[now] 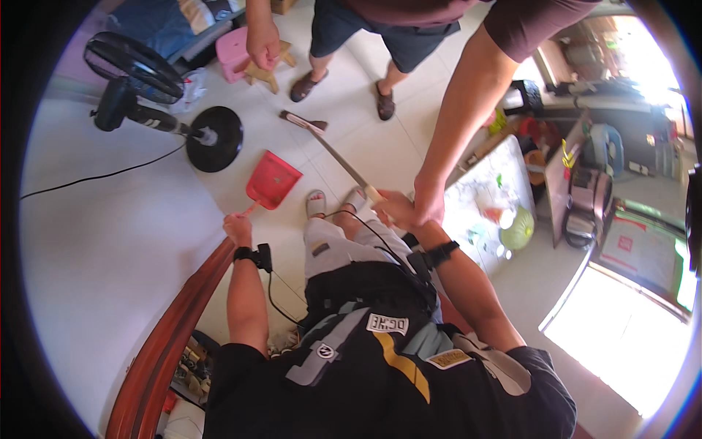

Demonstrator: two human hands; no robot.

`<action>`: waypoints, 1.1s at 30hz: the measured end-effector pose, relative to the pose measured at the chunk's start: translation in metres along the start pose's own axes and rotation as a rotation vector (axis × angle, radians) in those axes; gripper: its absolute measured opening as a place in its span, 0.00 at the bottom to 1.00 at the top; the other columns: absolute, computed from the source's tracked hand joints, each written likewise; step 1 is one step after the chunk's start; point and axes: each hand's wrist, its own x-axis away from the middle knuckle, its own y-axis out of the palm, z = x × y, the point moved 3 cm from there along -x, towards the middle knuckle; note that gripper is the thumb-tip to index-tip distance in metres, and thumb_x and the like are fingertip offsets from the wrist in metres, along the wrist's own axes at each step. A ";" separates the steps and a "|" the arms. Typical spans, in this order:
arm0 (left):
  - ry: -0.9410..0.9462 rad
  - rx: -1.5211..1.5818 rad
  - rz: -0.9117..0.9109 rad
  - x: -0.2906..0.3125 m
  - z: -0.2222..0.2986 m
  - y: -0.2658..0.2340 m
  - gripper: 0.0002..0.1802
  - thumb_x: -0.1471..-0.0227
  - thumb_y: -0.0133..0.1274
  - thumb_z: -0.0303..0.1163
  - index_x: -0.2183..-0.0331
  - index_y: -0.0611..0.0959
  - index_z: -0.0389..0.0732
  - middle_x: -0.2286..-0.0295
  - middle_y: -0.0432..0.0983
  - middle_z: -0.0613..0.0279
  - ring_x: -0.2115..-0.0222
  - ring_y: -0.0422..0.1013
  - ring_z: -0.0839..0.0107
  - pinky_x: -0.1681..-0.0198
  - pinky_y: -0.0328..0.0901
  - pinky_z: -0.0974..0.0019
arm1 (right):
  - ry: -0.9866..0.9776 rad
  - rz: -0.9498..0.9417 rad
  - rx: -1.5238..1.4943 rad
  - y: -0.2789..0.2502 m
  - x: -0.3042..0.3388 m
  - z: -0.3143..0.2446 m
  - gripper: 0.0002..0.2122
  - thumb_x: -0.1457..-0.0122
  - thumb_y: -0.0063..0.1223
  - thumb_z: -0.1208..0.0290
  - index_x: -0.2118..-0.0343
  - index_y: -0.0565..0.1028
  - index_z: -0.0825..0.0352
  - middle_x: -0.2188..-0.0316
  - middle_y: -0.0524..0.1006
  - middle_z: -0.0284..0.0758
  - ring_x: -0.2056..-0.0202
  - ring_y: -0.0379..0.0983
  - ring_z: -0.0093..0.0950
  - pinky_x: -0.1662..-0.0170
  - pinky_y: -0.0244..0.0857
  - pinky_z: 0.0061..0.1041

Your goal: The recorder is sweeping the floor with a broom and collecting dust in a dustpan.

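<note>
My left hand (238, 228) is closed round the handle of a red dustpan (273, 180), which is held out ahead of me on the left, over the tiled floor. With my right hand (395, 208) I grip the pale end of a broom's handle (339, 159). Its long shaft slants away to the far left, and the broom head (303, 121) is down at the floor, beyond the dustpan. Another person's hand (430, 200) reaches in from the far side and touches my right hand at the wrist.
A black standing fan (214, 139) is at the left, its cord trailing along the wall. The other person's sandals (385, 101) stand past the broom. Behind the fan are a pink stool (232, 55) and a wooden stool (269, 72). A cluttered table (468, 194) stands at right.
</note>
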 end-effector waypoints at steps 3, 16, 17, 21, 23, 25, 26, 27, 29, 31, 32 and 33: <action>-0.065 0.139 -0.075 0.000 -0.018 0.019 0.08 0.54 0.56 0.29 0.71 0.86 0.38 0.71 0.81 0.47 0.71 0.79 0.54 0.67 0.72 0.54 | 0.260 -0.091 -0.762 -0.014 -0.007 -0.033 0.03 0.40 0.52 0.75 0.68 0.70 0.65 0.80 0.67 0.27 0.85 0.62 0.14 0.86 0.52 0.15; -0.075 0.248 -0.142 0.012 -0.056 0.050 0.14 0.51 0.51 0.23 0.61 0.84 0.34 0.72 0.81 0.51 0.76 0.78 0.62 0.78 0.71 0.62 | 0.886 -0.981 -0.677 -0.151 0.067 -0.212 0.18 0.45 0.54 0.57 0.59 0.68 0.66 0.70 0.69 0.29 0.63 0.70 0.22 0.49 0.65 0.26; -0.071 0.254 -0.150 0.013 -0.045 0.051 0.14 0.51 0.51 0.23 0.61 0.84 0.34 0.72 0.81 0.51 0.76 0.78 0.62 0.78 0.71 0.62 | 0.864 -0.924 -0.611 -0.157 0.070 -0.210 0.18 0.44 0.53 0.56 0.60 0.68 0.65 0.70 0.68 0.28 0.63 0.69 0.22 0.50 0.64 0.25; -0.182 0.183 -0.256 0.032 -0.026 0.042 0.11 0.54 0.55 0.29 0.68 0.87 0.35 0.68 0.82 0.45 0.66 0.80 0.51 0.60 0.73 0.56 | 0.489 -0.444 -0.548 -0.143 0.071 -0.207 0.13 0.42 0.51 0.57 0.78 0.67 0.57 0.81 0.65 0.20 0.77 0.64 0.13 0.67 0.60 0.14; -0.141 0.122 -0.254 0.029 -0.019 0.041 0.12 0.54 0.55 0.30 0.68 0.87 0.35 0.68 0.82 0.45 0.66 0.80 0.52 0.60 0.73 0.55 | 0.469 -0.278 -0.547 -0.139 0.058 -0.204 0.14 0.42 0.51 0.59 0.81 0.63 0.55 0.83 0.63 0.17 0.80 0.60 0.12 0.72 0.54 0.13; -0.118 0.149 -0.196 0.028 -0.046 0.034 0.12 0.54 0.56 0.30 0.67 0.87 0.35 0.68 0.82 0.45 0.66 0.80 0.52 0.59 0.73 0.56 | 0.458 -0.154 -0.531 -0.128 0.050 -0.202 0.17 0.41 0.50 0.60 0.85 0.60 0.52 0.85 0.62 0.15 0.84 0.56 0.11 0.76 0.48 0.11; -0.121 0.149 -0.199 0.033 -0.046 0.039 0.12 0.54 0.56 0.30 0.67 0.87 0.35 0.68 0.82 0.45 0.66 0.80 0.52 0.59 0.73 0.56 | 0.382 -0.057 -0.525 -0.124 0.055 -0.200 0.14 0.42 0.51 0.66 0.83 0.62 0.55 0.84 0.63 0.19 0.83 0.58 0.12 0.79 0.51 0.12; -0.142 0.162 -0.211 0.035 -0.037 0.037 0.13 0.55 0.57 0.30 0.66 0.86 0.35 0.67 0.82 0.45 0.65 0.80 0.52 0.59 0.73 0.56 | 0.303 0.042 -0.526 -0.127 0.061 -0.200 0.12 0.43 0.52 0.71 0.81 0.64 0.58 0.83 0.64 0.23 0.83 0.61 0.12 0.81 0.54 0.13; -0.160 0.180 -0.226 0.040 -0.020 0.033 0.13 0.55 0.58 0.30 0.66 0.86 0.35 0.67 0.82 0.46 0.65 0.80 0.52 0.58 0.72 0.56 | 0.299 0.054 -0.522 -0.131 0.070 -0.192 0.12 0.43 0.52 0.71 0.81 0.64 0.58 0.83 0.64 0.23 0.83 0.61 0.12 0.81 0.54 0.13; -0.277 0.250 -0.297 0.045 -0.009 0.039 0.13 0.59 0.61 0.30 0.67 0.87 0.37 0.67 0.82 0.48 0.64 0.79 0.54 0.57 0.72 0.57 | 0.288 0.076 -0.502 -0.133 0.074 -0.185 0.12 0.43 0.52 0.71 0.81 0.64 0.58 0.83 0.64 0.23 0.83 0.61 0.12 0.81 0.54 0.13; -0.283 0.231 -0.289 0.048 -0.033 0.031 0.13 0.59 0.61 0.30 0.67 0.87 0.37 0.67 0.82 0.48 0.64 0.79 0.54 0.57 0.72 0.57 | 0.294 0.059 -0.495 -0.122 0.077 -0.178 0.12 0.43 0.52 0.71 0.81 0.64 0.59 0.83 0.64 0.23 0.83 0.61 0.12 0.81 0.54 0.13; -0.238 0.183 -0.268 0.043 -0.053 0.031 0.14 0.61 0.62 0.30 0.67 0.87 0.37 0.67 0.82 0.49 0.64 0.79 0.54 0.57 0.73 0.58 | 0.288 0.036 -0.484 -0.116 0.078 -0.175 0.12 0.43 0.52 0.71 0.81 0.64 0.59 0.83 0.64 0.23 0.83 0.61 0.12 0.81 0.54 0.13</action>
